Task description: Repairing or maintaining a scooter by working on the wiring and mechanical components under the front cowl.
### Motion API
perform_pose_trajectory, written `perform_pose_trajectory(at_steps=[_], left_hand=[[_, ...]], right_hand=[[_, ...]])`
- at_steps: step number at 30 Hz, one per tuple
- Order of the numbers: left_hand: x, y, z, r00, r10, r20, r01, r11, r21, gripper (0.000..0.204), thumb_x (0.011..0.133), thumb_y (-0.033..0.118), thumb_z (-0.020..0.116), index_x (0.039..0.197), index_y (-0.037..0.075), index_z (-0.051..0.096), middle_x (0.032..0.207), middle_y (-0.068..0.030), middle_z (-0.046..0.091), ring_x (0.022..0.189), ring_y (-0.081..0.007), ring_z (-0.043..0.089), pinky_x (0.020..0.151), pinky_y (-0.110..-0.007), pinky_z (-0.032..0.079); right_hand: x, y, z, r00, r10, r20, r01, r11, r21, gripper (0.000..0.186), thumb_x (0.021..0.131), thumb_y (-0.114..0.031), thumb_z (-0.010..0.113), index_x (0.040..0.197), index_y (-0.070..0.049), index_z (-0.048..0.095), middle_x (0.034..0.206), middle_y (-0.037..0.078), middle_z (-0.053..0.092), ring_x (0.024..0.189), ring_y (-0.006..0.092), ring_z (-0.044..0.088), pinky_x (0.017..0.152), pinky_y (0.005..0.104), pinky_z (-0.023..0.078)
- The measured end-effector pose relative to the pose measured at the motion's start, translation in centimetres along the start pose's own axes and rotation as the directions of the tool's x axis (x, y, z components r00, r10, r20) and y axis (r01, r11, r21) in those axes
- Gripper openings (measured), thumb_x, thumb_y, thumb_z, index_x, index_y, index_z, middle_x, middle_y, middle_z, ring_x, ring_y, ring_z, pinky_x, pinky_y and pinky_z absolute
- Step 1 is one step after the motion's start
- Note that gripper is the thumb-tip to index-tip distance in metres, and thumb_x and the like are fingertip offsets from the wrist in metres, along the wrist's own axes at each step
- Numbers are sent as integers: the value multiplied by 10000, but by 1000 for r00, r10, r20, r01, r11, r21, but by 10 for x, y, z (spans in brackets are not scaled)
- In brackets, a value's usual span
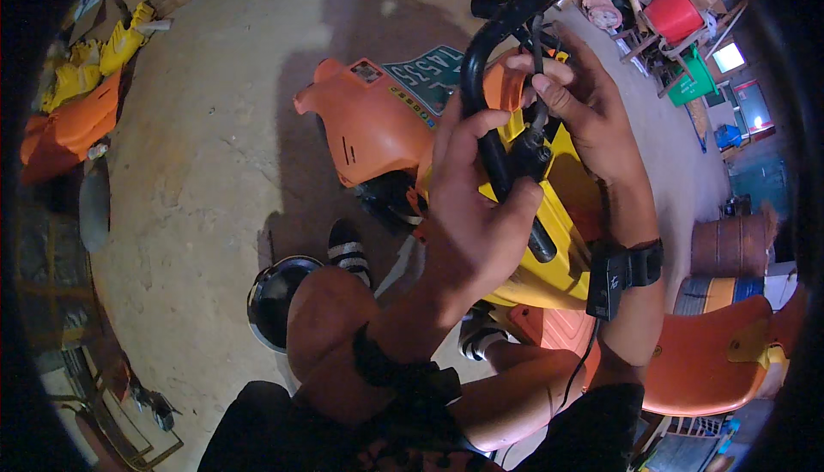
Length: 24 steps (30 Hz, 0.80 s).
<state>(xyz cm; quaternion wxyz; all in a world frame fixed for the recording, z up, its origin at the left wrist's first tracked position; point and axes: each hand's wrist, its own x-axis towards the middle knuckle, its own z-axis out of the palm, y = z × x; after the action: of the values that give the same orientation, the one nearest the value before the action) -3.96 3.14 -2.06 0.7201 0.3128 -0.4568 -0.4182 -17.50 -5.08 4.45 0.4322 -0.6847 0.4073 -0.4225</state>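
A black curved handlebar (473,69) rises in front of me, over the orange and yellow body of a scooter (382,116). My left hand (476,223) is closed around the handlebar near its lower end, with the thumb against a black fitting (528,156) clamped on it. From that fitting a dark, thin cable or lever (538,47) runs upward; which of the two I cannot tell. My right hand (588,120) pinches it between thumb and fingers just above the fitting. Yellow panels (549,253) of the scooter lie beneath both hands.
Beside my knee stands a black round bowl-like thing (279,305). An orange scooter seat (708,356) is at the lower right. Orange and yellow panels (77,116) lie at the left. A red bucket (674,13) and a green bucket (691,77) are at the far right.
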Motion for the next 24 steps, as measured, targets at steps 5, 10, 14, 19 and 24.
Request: perform_pose_trajectory(at_steps=[5, 10, 14, 19, 24], left_hand=[[-1, 1, -3, 1000, 23, 19, -24, 999, 47, 525, 691, -85, 555, 1195, 17, 450, 1339, -171, 400, 1209, -264, 452, 1004, -342, 368], [-2, 2, -1, 1000, 4, 27, -4, 1000, -13, 537, 697, -98, 546, 1208, 32, 446, 1316, -138, 425, 1197, -227, 457, 1022, -338, 346], [-2, 4, -1, 999, 4, 33, -4, 1000, -15, 536, 699, -99, 550, 1208, 36, 450, 1298, -132, 435, 1189, -222, 462, 1020, -335, 348], [-1, 8, -2, 998, -35, 44, 38, 998, -55, 534, 698, -93, 561, 1206, 34, 460, 1299, -128, 435, 1189, -222, 462, 1019, -331, 349], [3, 0, -3, 990, 124, 70, -123, 992, -20, 496, 707, -82, 551, 1181, -7, 427, 1302, -178, 386, 1125, -241, 514, 940, -321, 426]], right_hand=[[-1, -3, 4, 999, -39, 25, 40, 999, -8, 618, 905, -44, 565, 1417, 21, 225, 1113, 115, 646, 856, 137, 606, 724, 251, 484], [-2, -12, 3, 996, -67, 64, 66, 997, 28, 630, 885, -25, 572, 1415, 11, 233, 1106, 124, 649, 785, 135, 603, 655, 226, 476], [-3, -14, -5, 996, -85, -12, 86, 985, 146, 633, 872, -51, 571, 1422, -46, 259, 1098, 137, 645, 734, 158, 614, 569, 209, 464], [2, -16, -24, 988, -24, -154, 88, 900, 427, 575, 880, -41, 551, 1383, -61, 274, 1048, 223, 632, 803, 267, 683, 571, 272, 562], [-2, -15, -17, 979, 27, -200, 23, 969, 246, 674, 873, -49, 563, 1446, -115, 214, 1019, 213, 643, 758, 267, 691, 509, 259, 562]])
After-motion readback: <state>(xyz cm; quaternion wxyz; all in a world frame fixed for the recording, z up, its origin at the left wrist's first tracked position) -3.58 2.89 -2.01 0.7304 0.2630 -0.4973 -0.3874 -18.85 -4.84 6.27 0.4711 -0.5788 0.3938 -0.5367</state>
